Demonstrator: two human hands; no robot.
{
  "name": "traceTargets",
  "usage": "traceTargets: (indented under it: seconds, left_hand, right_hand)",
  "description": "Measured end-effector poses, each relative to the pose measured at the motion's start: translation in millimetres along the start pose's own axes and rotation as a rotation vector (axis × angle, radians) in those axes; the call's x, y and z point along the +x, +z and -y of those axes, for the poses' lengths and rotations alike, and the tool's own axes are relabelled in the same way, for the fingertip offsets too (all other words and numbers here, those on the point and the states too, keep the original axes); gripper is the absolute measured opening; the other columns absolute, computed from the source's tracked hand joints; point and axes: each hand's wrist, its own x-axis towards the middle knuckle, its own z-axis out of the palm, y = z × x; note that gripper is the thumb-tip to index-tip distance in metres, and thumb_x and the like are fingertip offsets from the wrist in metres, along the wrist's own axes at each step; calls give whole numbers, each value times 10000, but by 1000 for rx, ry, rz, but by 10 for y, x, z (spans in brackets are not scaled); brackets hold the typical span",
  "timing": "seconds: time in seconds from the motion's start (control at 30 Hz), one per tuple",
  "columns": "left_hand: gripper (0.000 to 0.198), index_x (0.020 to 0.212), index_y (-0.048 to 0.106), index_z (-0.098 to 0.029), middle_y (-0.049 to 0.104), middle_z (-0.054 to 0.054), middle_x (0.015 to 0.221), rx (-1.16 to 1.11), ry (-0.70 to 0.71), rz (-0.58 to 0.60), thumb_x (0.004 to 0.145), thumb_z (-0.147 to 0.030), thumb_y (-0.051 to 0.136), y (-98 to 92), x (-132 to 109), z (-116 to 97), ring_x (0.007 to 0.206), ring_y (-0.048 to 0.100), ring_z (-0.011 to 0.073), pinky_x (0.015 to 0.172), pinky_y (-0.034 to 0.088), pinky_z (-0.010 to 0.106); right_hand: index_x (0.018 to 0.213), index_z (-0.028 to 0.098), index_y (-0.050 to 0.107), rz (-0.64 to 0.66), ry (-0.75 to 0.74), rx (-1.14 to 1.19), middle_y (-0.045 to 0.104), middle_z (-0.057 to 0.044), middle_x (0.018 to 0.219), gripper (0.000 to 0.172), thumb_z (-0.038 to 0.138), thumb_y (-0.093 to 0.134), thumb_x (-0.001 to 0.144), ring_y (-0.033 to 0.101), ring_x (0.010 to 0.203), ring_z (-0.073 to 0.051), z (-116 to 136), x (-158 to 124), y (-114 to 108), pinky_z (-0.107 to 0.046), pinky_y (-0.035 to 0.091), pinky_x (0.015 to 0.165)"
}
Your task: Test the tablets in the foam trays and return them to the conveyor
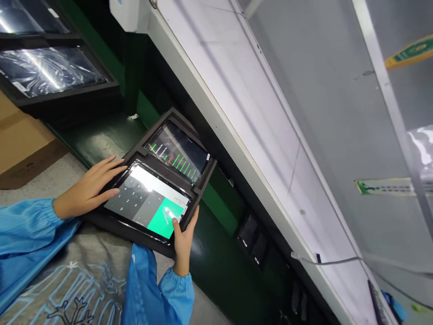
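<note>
a black moulded tray [133,228], matte and rectangular with two shallow recesses, is seen resting partly on the person's lap and against a dark green ledge [101,140]. in the nearer recess a flat, glossy tablet [149,203] is held, its screen lit with a grey keypad and a bright green panel, glare washing over its upper corner. in the farther recess a second tablet [177,153] is shown with green and red bars on a dark screen. the left hand [89,187] is laid flat, fingers released and spread over the nearer tablet's edge. the right hand [182,237] is wrapped around the tray's rim, thumb pressed on the green panel. smooth blue sleeves [27,230] are gathered at the wrists.
</note>
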Motion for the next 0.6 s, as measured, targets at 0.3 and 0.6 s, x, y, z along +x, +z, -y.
traceTargets:
  seconds: [0.3,0.6]
  left_hand:
    - [591,1420,539,-219,392,8,1608,-13,-152,-13,959,-513,317,-1,67,-164,1541,235,212,1261,243,452]
    - [647,1475,479,-214,444,36,1574,16,-256,-104,958,-565,307,89,38,-120,1503,332,239,1255,263,479]
  right_hand:
    - [1598,302,12,-46,-43,85,149,-107,1702,961,524,614,882,176,1568,-282,-129,40,-44,-506,243,1233]
    - [1610,261,80,-34,2,-29,134,-61,1708,894,575,529,904,180,1568,-265,-253,124,-74,-446,262,1245]
